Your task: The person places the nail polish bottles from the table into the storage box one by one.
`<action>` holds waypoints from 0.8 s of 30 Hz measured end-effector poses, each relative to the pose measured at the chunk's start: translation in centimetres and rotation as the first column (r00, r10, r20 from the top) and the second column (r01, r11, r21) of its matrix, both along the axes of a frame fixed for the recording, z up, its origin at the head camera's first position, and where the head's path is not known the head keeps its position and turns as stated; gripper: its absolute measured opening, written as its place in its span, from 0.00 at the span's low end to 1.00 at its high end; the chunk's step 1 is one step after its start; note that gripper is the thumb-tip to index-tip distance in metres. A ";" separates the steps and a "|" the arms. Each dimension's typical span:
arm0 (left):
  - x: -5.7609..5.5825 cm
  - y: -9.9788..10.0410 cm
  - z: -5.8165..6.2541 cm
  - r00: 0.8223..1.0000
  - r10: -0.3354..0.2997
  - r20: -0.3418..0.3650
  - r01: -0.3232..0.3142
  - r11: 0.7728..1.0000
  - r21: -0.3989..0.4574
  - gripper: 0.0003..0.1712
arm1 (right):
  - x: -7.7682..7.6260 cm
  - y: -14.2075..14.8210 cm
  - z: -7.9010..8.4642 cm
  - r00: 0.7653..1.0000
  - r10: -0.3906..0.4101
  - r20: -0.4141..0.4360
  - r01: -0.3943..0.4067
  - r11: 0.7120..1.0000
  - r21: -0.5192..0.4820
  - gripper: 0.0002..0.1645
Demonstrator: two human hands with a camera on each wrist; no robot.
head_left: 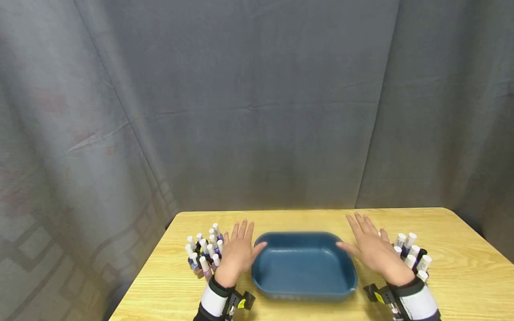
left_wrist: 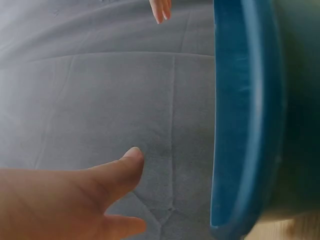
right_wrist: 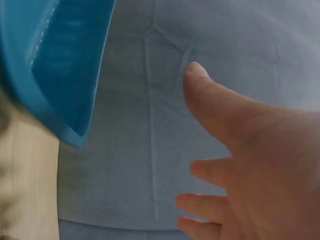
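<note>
A blue oval-cornered tray (head_left: 304, 292) stands on the table between my two hands, with nothing inside it. My left hand (head_left: 238, 253) hovers by the tray's left end, fingers straight and spread, thumb pointing over the rim. At the opposite end my right hand (head_left: 374, 254) is held the same way, its thumb toward the right rim. Both palms are bare of any object. In the left wrist view the tray's wall (left_wrist: 257, 120) rises beside the thumb; the right wrist view shows the tray's corner (right_wrist: 65, 100) apart from the fingers.
Several nail polish bottles (head_left: 205, 264) with white caps are grouped left of my left hand. Another group of white-capped bottles (head_left: 410, 261) stands beyond my right hand, partly hidden by it. Grey cloth (head_left: 257, 111) hangs behind the wooden table (head_left: 462, 294).
</note>
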State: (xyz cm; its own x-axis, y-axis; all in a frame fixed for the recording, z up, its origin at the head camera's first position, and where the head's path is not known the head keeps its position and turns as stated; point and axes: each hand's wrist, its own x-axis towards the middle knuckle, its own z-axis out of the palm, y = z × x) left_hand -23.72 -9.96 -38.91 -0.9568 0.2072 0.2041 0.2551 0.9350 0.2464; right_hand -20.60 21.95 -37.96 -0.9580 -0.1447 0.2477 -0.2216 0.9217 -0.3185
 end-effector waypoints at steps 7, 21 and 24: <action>0.2 0.1 0.5 1.000 -0.015 -0.006 0.015 1.000 -0.011 0.39 | -0.2 -1.0 -0.2 0.996 0.029 -0.087 -0.029 1.000 0.001 0.51; 1.3 -1.9 2.6 1.000 -0.024 -0.014 0.025 1.000 0.014 0.32 | 0.5 -2.4 -2.9 0.999 0.033 0.016 -0.033 0.999 -0.018 0.53; 1.6 -3.1 3.5 0.999 -0.002 -0.048 0.003 1.000 0.021 0.31 | 0.4 -2.4 -3.2 0.995 -0.005 0.103 0.012 0.998 -0.065 0.55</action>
